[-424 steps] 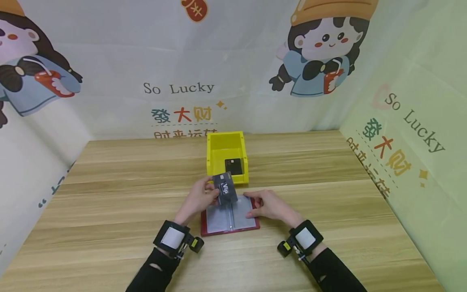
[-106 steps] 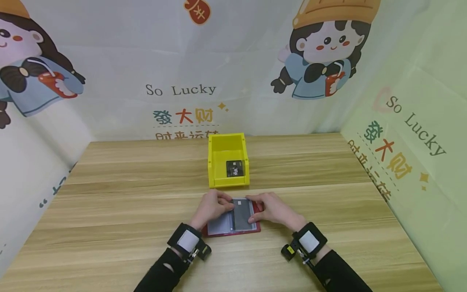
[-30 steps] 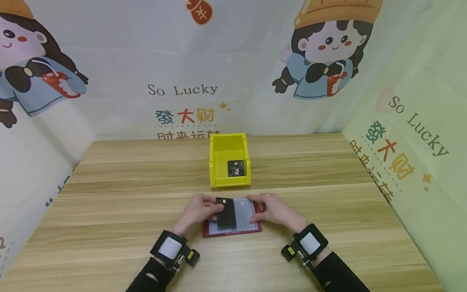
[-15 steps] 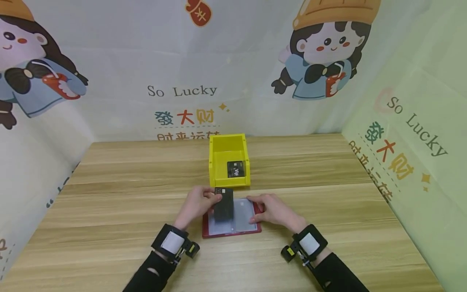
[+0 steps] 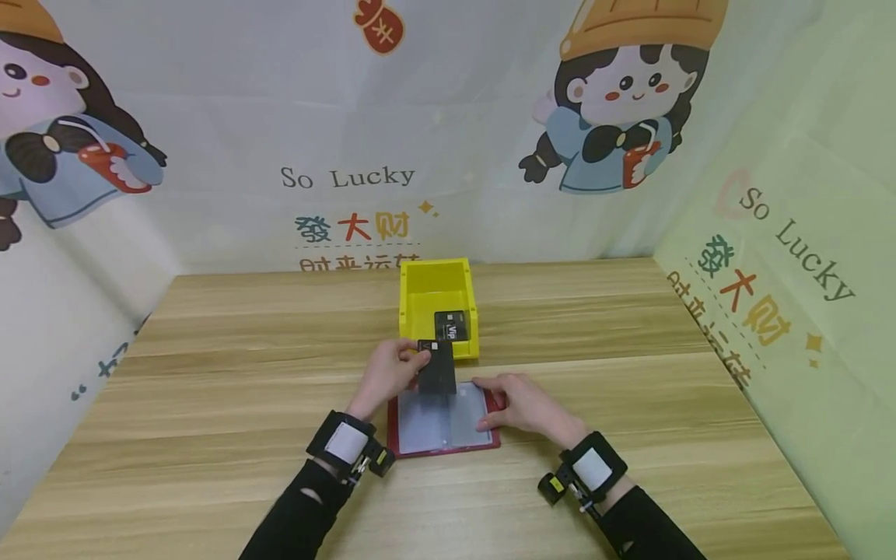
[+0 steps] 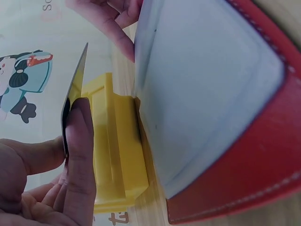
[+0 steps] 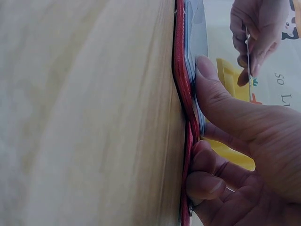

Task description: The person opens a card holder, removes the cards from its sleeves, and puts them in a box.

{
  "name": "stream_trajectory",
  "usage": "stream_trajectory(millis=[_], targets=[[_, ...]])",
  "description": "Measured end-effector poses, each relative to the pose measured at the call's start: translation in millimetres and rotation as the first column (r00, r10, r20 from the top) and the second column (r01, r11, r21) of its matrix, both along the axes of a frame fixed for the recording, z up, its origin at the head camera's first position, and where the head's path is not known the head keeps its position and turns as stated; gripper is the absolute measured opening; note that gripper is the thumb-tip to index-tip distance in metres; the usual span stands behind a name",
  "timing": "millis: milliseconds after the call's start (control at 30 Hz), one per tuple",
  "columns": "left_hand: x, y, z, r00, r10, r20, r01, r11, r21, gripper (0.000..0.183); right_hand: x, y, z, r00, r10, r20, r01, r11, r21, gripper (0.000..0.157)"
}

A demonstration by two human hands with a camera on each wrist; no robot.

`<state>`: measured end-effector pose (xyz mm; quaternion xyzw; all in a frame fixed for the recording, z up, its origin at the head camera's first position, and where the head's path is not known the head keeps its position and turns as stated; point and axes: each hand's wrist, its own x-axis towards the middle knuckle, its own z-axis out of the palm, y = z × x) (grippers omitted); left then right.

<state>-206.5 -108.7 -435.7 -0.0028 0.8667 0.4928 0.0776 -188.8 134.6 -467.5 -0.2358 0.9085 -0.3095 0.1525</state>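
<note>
My left hand point(image 5: 387, 375) pinches a black card point(image 5: 438, 372) between thumb and fingers. The card is lifted above the far edge of an open card holder point(image 5: 422, 426) with a red cover and clear plastic sleeves. In the left wrist view the card point(image 6: 74, 89) is seen almost edge-on, apart from the sleeves. My right hand point(image 5: 526, 406) grips the holder's right side; in the right wrist view its thumb lies on the sleeves and its fingers curl at the red cover point(image 7: 180, 61). No card shows in the two facing sleeves.
A yellow bin point(image 5: 417, 303) stands just beyond the holder. Inside it lies a black card marked VIP point(image 5: 451, 326). The wooden table point(image 5: 616, 342) is bounded by a printed backdrop point(image 5: 476, 140) at the back and sides.
The black card was over the holder's left sleeve a second ago. My left hand has raised it away from the holder, toward the bin. The right hand keeps its place.
</note>
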Motion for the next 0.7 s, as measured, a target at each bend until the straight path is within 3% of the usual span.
stream_trajectory(millis=[200,333,500,700], targets=[[-8.2,7,2.9,0.999,0.001,-0.040,0.000,1.000,0.024,0.033,0.0,1,-1.1,1.000,0.002,-0.005,-0.002,1.000,0.000,0.072],[-14.1,12,4.9,1.000,-0.001,-0.020,0.002,0.999,0.052,0.036,0.4,0,-1.1,1.000,-0.002,0.002,0.002,1.000,0.000,0.072],[-21.9,20,7.1,0.999,-0.005,-0.042,0.006,1.000,0.014,0.043,0.1,1,-1.5,1.000,-0.006,-0.002,0.006,1.000,0.003,0.072],[-30.8,33,13.6,0.990,0.034,-0.140,-0.041,0.998,-0.048,0.040,-0.7,2,-3.0,1.000,-0.014,0.002,0.014,1.000,0.008,0.071]])
